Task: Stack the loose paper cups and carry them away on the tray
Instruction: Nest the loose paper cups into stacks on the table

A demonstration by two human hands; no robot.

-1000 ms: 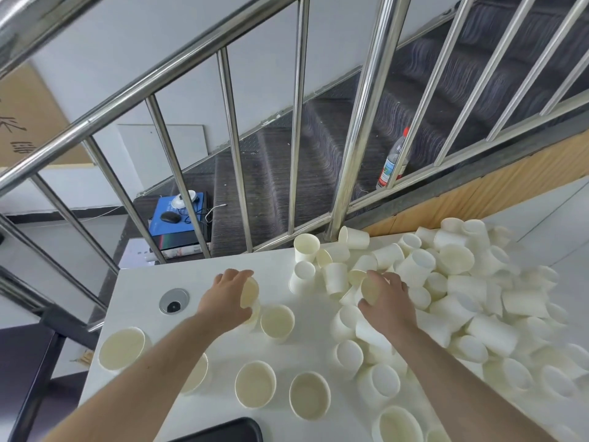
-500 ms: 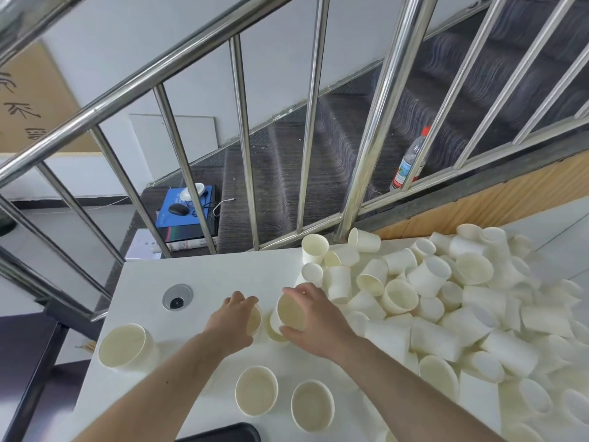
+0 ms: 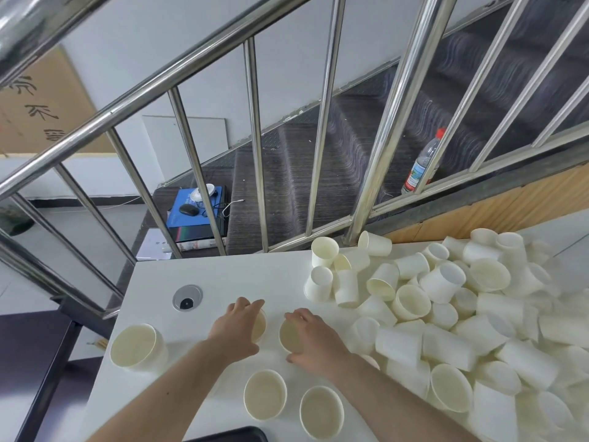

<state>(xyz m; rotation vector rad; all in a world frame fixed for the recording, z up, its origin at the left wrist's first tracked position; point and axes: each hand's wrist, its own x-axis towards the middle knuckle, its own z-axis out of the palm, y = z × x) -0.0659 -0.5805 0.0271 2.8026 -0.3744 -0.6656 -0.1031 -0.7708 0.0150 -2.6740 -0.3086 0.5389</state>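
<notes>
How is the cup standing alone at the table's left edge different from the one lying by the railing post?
The cup at the left edge stands upright, mouth up, apart from the others; the cup by the railing post lies on its side, mouth facing left, at the pile's far edge. The left one looks wider, though it is nearer the camera. Both are plain white paper.

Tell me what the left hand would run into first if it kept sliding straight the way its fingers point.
Little, by this view. The left hand, its grip on a cup, points up-right across bare white table. The nearest thing on that line is probably the small upside-down cup at the pile's left edge, though depth is uncertain.
</notes>
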